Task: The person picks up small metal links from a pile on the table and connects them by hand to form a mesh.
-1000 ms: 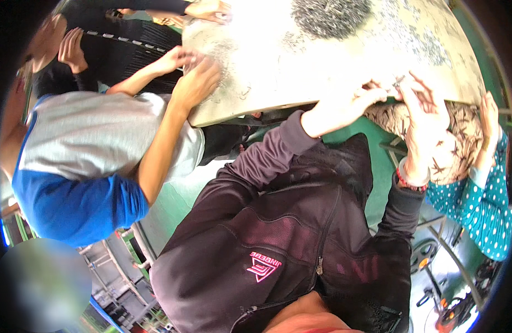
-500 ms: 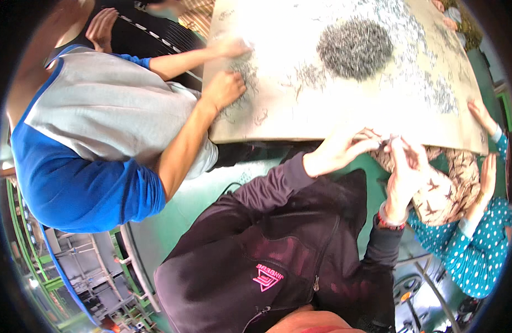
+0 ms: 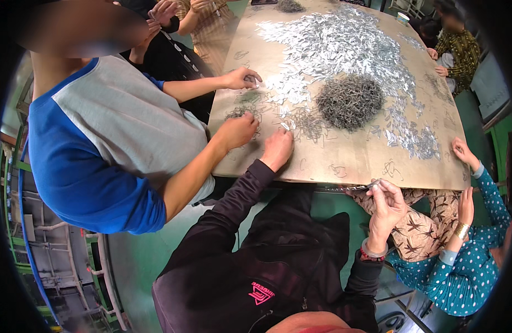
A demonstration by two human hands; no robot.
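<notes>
My left hand (image 3: 279, 149) rests on the near left of the table, fingers closed on small silvery-white strips (image 3: 287, 126) beside a loose scatter of bent dark wire pieces (image 3: 309, 123). Held over the table's near edge, my right hand (image 3: 388, 210) pinches a thin dark strand (image 3: 350, 188), which stretches leftward from the fingertips; its exact kind is too small to make out. Farther in lies a round heap of dark bent wire pieces (image 3: 350, 103). Behind and around it spreads a wide layer of flat silvery strips (image 3: 333, 44).
A co-worker in a grey and blue top (image 3: 128, 116) works close at my left, both hands on the table (image 3: 322, 161). At my right sits a person in dotted teal sleeves (image 3: 461, 261). More people work at the far side. A small cup (image 3: 402, 18) stands at the far right.
My hands were together at the near edge; my left has moved left and forward onto the table, while my right stays near the edge, slightly closer to me. The view has tilted and darkened.
</notes>
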